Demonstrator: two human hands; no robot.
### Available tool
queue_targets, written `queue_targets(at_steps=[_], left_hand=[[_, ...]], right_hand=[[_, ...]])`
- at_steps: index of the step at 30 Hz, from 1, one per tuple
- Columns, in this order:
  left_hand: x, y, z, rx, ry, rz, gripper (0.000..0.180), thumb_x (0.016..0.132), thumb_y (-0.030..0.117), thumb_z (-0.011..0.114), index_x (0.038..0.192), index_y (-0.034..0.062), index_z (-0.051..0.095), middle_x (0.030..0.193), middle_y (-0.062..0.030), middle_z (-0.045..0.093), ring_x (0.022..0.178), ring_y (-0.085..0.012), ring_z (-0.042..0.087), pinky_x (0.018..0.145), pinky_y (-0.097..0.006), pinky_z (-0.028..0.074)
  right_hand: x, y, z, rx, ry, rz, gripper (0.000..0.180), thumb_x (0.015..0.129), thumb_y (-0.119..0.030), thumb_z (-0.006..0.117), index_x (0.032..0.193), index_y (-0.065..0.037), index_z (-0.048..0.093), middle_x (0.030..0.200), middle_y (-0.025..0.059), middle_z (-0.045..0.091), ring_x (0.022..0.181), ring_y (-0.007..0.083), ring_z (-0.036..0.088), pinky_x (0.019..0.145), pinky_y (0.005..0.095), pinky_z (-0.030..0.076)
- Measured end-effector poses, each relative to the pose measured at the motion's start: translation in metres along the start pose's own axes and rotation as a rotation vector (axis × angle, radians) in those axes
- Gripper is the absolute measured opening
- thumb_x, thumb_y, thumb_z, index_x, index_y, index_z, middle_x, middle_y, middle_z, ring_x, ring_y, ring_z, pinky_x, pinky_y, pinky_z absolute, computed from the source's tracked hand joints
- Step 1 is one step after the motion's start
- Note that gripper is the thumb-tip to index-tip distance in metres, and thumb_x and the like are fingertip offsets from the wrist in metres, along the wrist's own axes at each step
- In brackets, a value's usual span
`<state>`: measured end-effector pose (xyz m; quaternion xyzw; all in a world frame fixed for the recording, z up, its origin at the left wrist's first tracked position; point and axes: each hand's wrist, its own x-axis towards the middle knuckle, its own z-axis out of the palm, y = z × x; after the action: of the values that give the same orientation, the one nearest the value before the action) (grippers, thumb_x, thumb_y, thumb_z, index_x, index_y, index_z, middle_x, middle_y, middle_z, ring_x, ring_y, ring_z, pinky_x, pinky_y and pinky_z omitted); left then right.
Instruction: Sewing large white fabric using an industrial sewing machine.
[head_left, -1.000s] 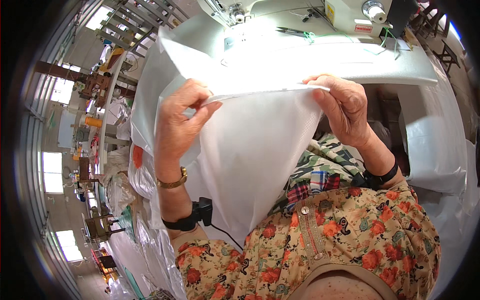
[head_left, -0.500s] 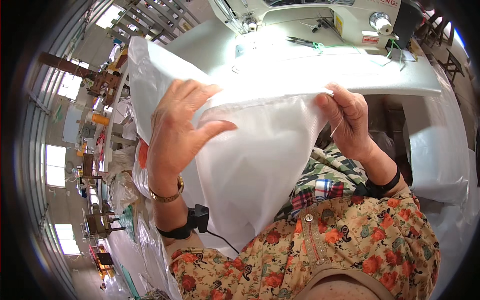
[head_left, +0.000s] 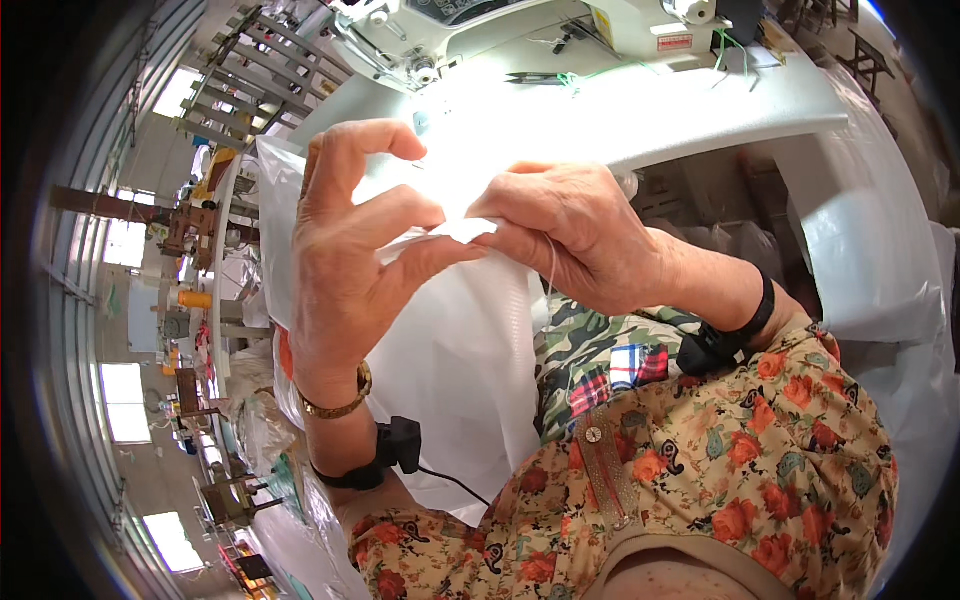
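A sheet of thin white fabric point(head_left: 455, 370) hangs down over my lap in front of a sewing machine. My left hand point(head_left: 345, 255) pinches the top edge of the fabric between thumb and fingers. My right hand point(head_left: 575, 235) grips the same edge just to the right, its fingertips almost touching those of the left hand. A thin thread hangs down from under the right hand. The folded edge between the two hands is brightly lit and mostly hidden by the fingers.
The white sewing machine point(head_left: 560, 25) stands at the top on a white table point(head_left: 720, 115). Small snips point(head_left: 535, 78) lie on the table. More white material point(head_left: 860, 250) drapes at the right. Patterned cloth point(head_left: 600, 360) lies on my lap. Workshop benches and windows stretch along the left.
My hands were apart, holding the fabric's top edge stretched wide. They have come together at the middle of the edge, which is now bunched between the fingertips and closer to me.
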<state>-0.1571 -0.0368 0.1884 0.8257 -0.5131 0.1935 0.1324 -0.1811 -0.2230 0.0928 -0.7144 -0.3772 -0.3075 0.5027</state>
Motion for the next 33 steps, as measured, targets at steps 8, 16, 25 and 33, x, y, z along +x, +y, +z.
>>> queue_targets(at_steps=[8, 16, 25, 33], left_hand=[[-0.006, -0.003, -0.01, -0.301, -0.141, -0.233, 0.022, 0.079, 0.017, 0.079, 0.081, -0.0001, 0.065, 0.062, -0.0032, 0.057, 0.054, -0.0112, 0.05, 0.052, -0.025, 0.04], [-0.007, -0.028, -0.038, -0.169, 0.021, -0.393, 0.015, 0.082, 0.012, 0.076, 0.084, -0.0006, 0.069, 0.061, 0.0039, 0.054, 0.058, -0.0027, 0.044, 0.051, -0.021, 0.035], [0.031, -0.044, -0.059, -0.204, 0.414, -0.443, 0.017, 0.087, 0.018, 0.074, 0.088, 0.0007, 0.072, 0.07, 0.0053, 0.059, 0.064, -0.0019, 0.049, 0.055, -0.018, 0.036], [0.009, -0.08, -0.035, -0.204, 0.53, -0.469, 0.015, 0.089, 0.014, 0.069, 0.091, -0.0009, 0.069, 0.086, -0.0042, 0.068, 0.077, -0.0089, 0.06, 0.071, -0.022, 0.048]], right_hand=[[0.009, 0.007, 0.015, 0.161, 0.115, -0.037, 0.025, 0.096, -0.023, 0.057, 0.082, -0.003, 0.054, 0.063, 0.0161, 0.052, 0.058, 0.0355, 0.052, 0.055, 0.0423, 0.041], [-0.038, 0.007, 0.05, 0.548, 0.034, 0.255, 0.038, 0.094, -0.032, 0.063, 0.108, 0.002, 0.051, 0.072, 0.013, 0.056, 0.065, 0.0208, 0.056, 0.064, 0.036, 0.046], [-0.108, 0.06, 0.083, 0.395, -0.055, 0.488, 0.013, 0.091, -0.016, 0.061, 0.09, -0.003, 0.06, 0.075, 0.0177, 0.057, 0.069, 0.0343, 0.06, 0.062, 0.0378, 0.048], [-0.086, 0.089, 0.038, -0.235, 0.151, 0.378, 0.013, 0.091, -0.014, 0.061, 0.091, -0.001, 0.06, 0.07, 0.0147, 0.056, 0.066, 0.0328, 0.058, 0.061, 0.0406, 0.047]])
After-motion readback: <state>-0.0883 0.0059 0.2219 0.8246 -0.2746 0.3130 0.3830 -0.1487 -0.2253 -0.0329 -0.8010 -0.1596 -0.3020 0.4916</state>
